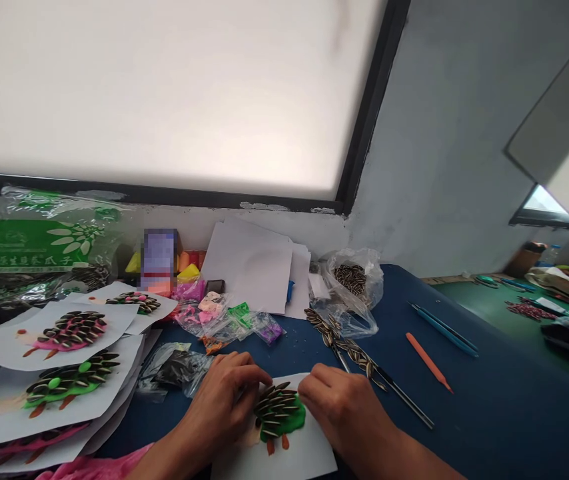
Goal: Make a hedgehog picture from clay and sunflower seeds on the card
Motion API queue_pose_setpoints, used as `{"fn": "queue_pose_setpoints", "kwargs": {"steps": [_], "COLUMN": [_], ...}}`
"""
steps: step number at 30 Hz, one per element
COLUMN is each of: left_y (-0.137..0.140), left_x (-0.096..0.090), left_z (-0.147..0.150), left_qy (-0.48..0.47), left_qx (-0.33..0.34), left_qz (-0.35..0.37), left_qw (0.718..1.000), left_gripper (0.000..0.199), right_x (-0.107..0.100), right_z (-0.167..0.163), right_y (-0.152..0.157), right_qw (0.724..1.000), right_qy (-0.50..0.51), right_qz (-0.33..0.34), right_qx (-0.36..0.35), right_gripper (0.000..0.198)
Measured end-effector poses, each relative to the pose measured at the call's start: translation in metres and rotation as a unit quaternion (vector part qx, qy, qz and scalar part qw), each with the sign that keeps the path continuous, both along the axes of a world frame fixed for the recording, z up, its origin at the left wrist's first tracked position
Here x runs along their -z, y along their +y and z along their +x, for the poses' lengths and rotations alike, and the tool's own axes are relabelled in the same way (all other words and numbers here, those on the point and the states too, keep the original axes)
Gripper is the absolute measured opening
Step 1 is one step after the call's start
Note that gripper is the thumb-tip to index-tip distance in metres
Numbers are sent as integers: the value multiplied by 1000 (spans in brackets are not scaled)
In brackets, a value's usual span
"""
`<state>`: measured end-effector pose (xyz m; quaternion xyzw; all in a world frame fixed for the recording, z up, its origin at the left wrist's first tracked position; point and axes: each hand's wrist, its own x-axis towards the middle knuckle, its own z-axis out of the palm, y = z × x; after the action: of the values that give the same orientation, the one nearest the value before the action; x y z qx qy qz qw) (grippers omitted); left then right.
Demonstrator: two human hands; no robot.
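Between my hands lies a white card (297, 460) with a hedgehog-like figure: a green clay body (294, 419), brown feet and sunflower seeds (275, 405) stuck in as spines. My left hand (229, 397) rests at the card's left side, its bent index fingertip at the upper seeds and its thumb apart, with nothing seen in it. At the right edge of the green clay, my right hand (342, 400) has its fingers curled together. Its fingertips are partly hidden, so I cannot make out what they hold. Part of the figure's pale head is covered by my left hand.
Finished-looking seed figures on paper (84, 327) are stacked at left. Behind are clay packets (244, 317), white sheets (249, 267) and a bag of seeds (352, 277). Loose seeds (359, 357), tweezers (407, 400), an orange tool (429, 360) and blue tweezers (444, 328) lie at right.
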<state>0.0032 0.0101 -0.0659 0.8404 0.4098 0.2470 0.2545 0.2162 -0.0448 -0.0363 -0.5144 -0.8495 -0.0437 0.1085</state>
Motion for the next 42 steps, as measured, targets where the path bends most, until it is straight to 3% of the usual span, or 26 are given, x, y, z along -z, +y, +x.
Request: {"fn": "queue_pose_setpoints", "kwargs": {"steps": [4,7,14,21,34,42], "left_y": [-1,-1,0,2,-6,-10], "left_x": [-1,2,7,6,8,-3], "left_z": [0,1,1,2,4,3], "left_qy": [-3,-17,-14,-12,-26,-2], "left_qx": [0,-9,-17,-19,12,49], "left_qz": [-8,-2,15,13,77,36], "left_qw": [1000,1000,1000,1000,997,998], "left_gripper": [37,36,37,37,40,38], "right_x": [-14,-19,-16,-27,-25,-14], "right_z": [18,27,23,26,19,25], "right_y": [21,39,49,51,52,62], "right_qw": [993,984,983,974,986,987], "right_qy": [-21,-54,-99,-121,-97,-123], "right_qz": [-21,-51,-86,-85,-88,-79], "right_qx": [118,165,131,172,105,63], "right_gripper": [17,14,23,20,14,24]}}
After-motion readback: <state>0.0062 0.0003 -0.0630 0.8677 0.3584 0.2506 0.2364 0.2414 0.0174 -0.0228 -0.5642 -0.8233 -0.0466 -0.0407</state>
